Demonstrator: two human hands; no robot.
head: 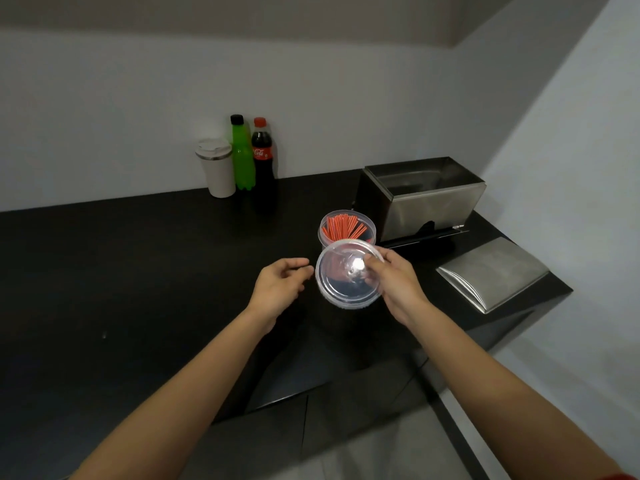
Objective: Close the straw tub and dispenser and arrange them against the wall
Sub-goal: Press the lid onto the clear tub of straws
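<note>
Bare forearms reach in from the near edge over the black desk (104, 271). Far left against the wall stand a white tumbler (217, 168), a green bottle (242, 157) and a cola bottle (262, 157), well apart from the work. At centre the left hand (277, 289) hovers empty, its fingers (298, 265) loosely curled and released, just beside the clear lid (348, 275), probably ready to steady it or the tub. The right hand (394, 285) pinches that lid by its right edge, tilted toward the camera and held just near of the straw tub (346, 227), likely to line it up over the rim. The tub stands open, its red straws upright inside, away from the wall. Right of it the steel dispenser (420, 199) sits open-topped near the far wall, and its metal cover (491, 271) lies on the desk nearer, at far right.
</note>
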